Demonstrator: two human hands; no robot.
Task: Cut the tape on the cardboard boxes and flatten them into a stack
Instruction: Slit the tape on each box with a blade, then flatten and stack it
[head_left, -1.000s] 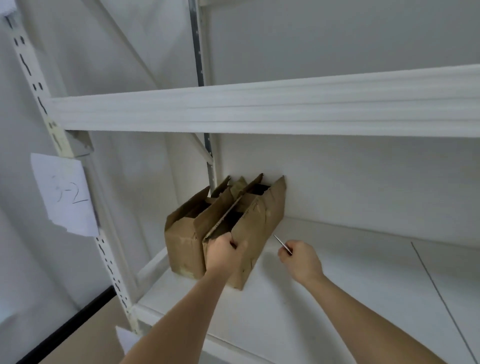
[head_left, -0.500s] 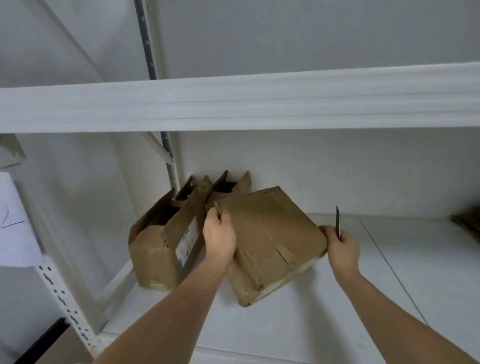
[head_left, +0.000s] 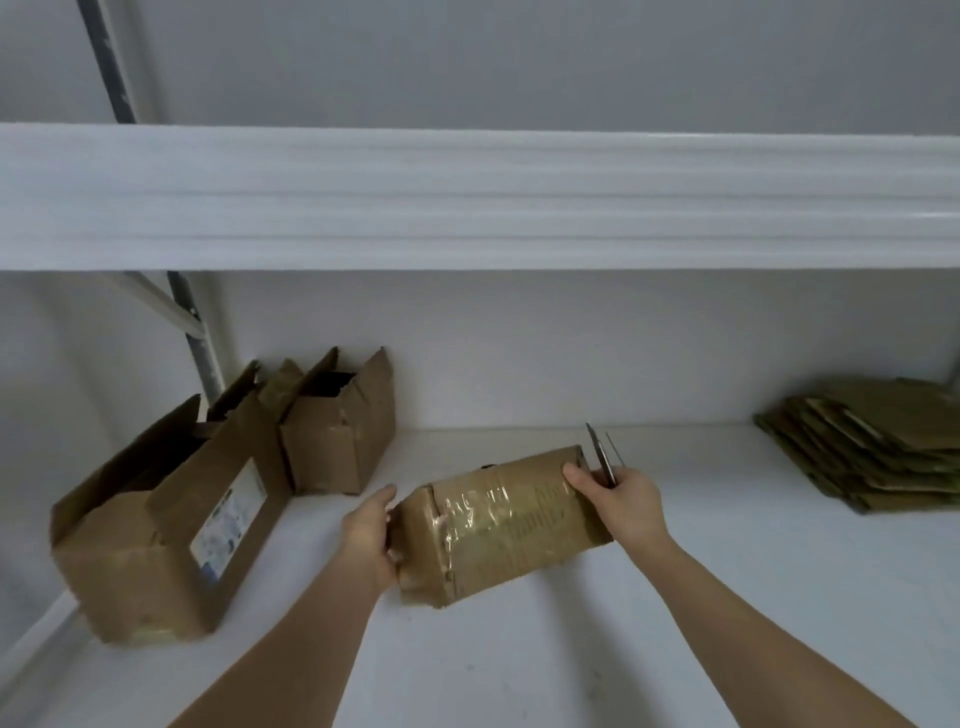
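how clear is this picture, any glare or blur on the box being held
Head view: glare streaks the clear tape on the held box; both hands, left and right, look soft, the blade slightly smeared, shelf lines bowed by the wide lens.

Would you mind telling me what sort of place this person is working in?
Probably a storeroom or stockroom: white metal shelving against a plain wall, opened cardboard boxes on the shelf, and a stack of flattened cartons at the right.
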